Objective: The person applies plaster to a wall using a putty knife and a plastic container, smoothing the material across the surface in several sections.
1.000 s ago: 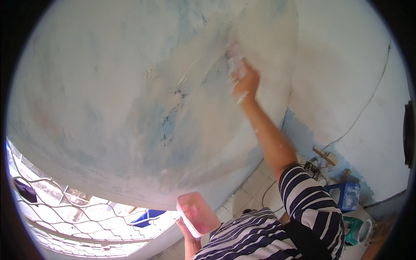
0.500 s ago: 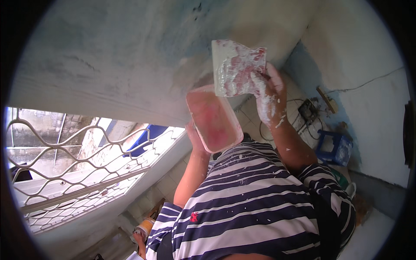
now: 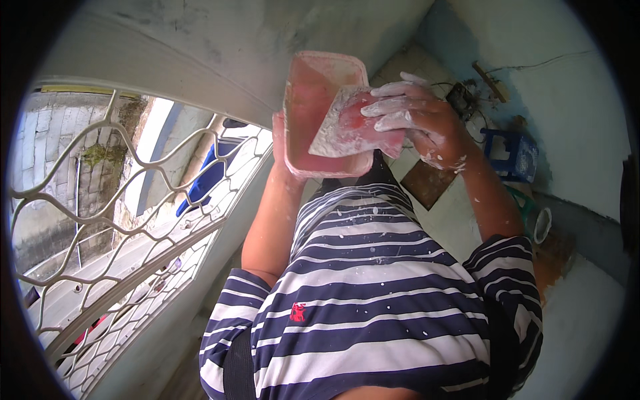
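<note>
A pink plastic rectangular container (image 3: 300,100) is held up in front of my body by my left hand (image 3: 281,143), whose fingers are mostly hidden behind its left side. My right hand (image 3: 417,120), its fingers coated with white paste, grips a flat pink-and-white putty scraper (image 3: 337,130) over the container's mouth. The scraper's left edge is tilted down inside the tub, and its face is smeared with thick white paste.
A patchy painted wall (image 3: 200,47) curves above a window grille (image 3: 80,207) on my left. Past my right arm are a blue plastic stool (image 3: 523,159), a green plastic item (image 3: 521,203), a dark board (image 3: 427,183), a tangle of cables (image 3: 461,100) and a wooden piece (image 3: 490,80).
My right hand has come down from the wall to the container and now tilts the scraper into it. The container has risen in view, and the view has swung down toward my body.
</note>
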Tool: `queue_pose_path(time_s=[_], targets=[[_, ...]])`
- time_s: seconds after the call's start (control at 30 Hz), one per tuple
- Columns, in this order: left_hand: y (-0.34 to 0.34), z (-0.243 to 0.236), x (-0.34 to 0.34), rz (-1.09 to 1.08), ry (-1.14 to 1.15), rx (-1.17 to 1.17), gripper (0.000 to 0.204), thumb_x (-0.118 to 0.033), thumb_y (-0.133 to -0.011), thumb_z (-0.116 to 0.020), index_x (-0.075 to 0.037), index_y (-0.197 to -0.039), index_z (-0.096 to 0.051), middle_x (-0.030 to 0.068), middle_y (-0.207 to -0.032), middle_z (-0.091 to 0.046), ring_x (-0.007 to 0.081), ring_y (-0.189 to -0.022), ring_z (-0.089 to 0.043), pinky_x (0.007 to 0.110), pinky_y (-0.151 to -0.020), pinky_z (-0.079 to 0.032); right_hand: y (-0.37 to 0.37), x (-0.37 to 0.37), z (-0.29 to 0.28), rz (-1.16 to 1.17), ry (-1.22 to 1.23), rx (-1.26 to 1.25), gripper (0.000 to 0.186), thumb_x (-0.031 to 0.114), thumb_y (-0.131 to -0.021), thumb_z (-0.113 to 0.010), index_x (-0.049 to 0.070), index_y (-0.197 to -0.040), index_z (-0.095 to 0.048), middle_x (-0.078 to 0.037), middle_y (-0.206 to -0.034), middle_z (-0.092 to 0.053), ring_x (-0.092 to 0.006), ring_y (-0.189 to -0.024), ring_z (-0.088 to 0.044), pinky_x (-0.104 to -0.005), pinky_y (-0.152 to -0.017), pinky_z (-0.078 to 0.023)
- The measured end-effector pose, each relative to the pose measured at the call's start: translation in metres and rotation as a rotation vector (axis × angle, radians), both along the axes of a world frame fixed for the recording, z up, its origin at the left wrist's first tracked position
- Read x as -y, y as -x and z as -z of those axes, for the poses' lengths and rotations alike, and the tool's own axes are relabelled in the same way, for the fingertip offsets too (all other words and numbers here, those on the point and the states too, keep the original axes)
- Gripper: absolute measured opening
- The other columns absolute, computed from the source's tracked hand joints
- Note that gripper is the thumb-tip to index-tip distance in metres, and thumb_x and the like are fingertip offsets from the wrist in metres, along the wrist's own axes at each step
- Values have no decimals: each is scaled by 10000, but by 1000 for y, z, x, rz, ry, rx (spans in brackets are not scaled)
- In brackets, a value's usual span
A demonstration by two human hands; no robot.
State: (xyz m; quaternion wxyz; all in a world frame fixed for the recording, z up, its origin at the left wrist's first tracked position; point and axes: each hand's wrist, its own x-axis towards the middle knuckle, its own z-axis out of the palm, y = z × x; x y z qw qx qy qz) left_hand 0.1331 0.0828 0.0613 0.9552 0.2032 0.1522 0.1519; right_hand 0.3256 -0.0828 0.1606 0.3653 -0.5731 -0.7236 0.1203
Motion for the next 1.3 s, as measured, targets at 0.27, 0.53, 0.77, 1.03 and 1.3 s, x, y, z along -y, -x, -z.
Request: queue_pose_path(time_s=[0.27,0.53,0.77,1.03,1.3], targets=[[28,-17,-6,-9,118,-6,531,-415,-921,-374,-56,-1283,-522,139,-1254,-562,307,-1120,-540,461,-988,-438,10,40,-29,20,-19,208,354,-89,-684,-628,52,-1002,-690,-115,-1157,-671,-351,-1155,-584,-494,-1025,-427],[23,-22,6,-75,-49,-175,556,-416,-906,-347,-47,-1283,-521,150,-1242,-569,309,-1122,-540,452,-987,-437,29,26,-3,74,-15,183,435,-94,-685,-588,95,-1062,-697,-81,-1201,-652,-329,-1231,-531,-513,-1088,-370],[25,-15,6,16,220,-47,496,-384,-967,-397,-24,-1297,-487,139,-1233,-574,272,-1115,-551,442,-982,-455,-9,59,-9,153,14,225,409,-105,-678,-576,69,-1025,-702,-122,-1160,-669,-348,-1187,-566,-497,-1062,-393],[6,7,17,-25,-3,-233,440,-344,-957,-400,-23,-1223,-543,134,-1156,-599,261,-1033,-600,409,-900,-510,18,49,28,176,43,168,413,-104,-657,-563,68,-1006,-701,-99,-1155,-672,-342,-1197,-557,-481,-1043,-409],[15,10,15,4,43,-267,610,-471,-929,-272,-57,-1327,-476,140,-1283,-541,293,-1137,-543,433,-983,-442,-23,77,25,323,-115,238,386,-113,-666,-522,58,-968,-691,-117,-1144,-679,-348,-1193,-562,-455,-1043,-406]])
